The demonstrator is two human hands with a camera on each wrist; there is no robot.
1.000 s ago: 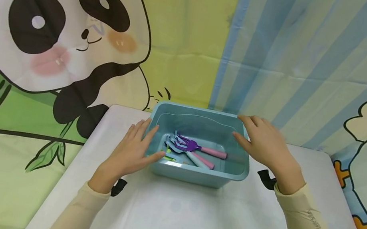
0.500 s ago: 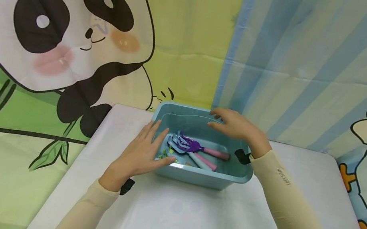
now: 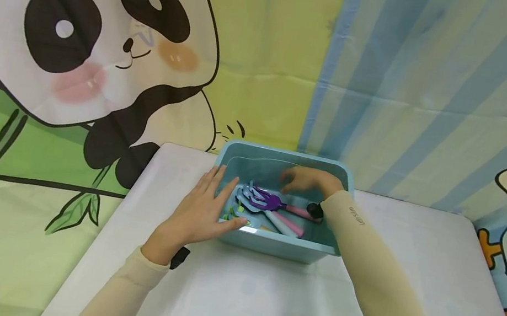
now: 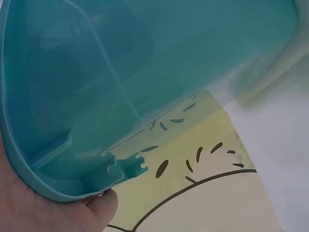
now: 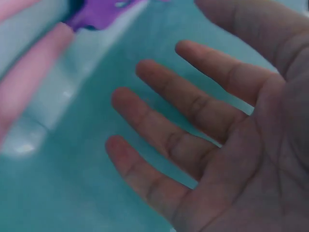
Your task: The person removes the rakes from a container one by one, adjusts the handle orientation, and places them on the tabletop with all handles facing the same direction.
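A light-blue plastic bin (image 3: 269, 245) stands on the white table. My left hand (image 3: 197, 207) rests at its left rim with fingers spread and straight. In the left wrist view that hand (image 4: 53, 215) lies against the rim's underside. My right hand (image 3: 305, 179) reaches down inside the bin, near the back wall. The right wrist view shows its fingers (image 5: 159, 140) relaxed and apart, holding nothing. Beside them lies a purple fork-like tool (image 3: 266, 200) with a pink handle. Blue-headed tools (image 3: 246, 201) with pale-blue and pink handles lie partly under it.
Small green and orange pieces (image 3: 231, 211) lie at the bin's left end, partly hidden by my left hand. The white table (image 3: 230, 299) spreads around the bin. A printed cloth (image 3: 272, 44) with a panda hangs behind.
My right hand has left the bin's right rim, moved left over the opening and gone down inside. My left hand stays at the left rim. The view has shifted slightly.
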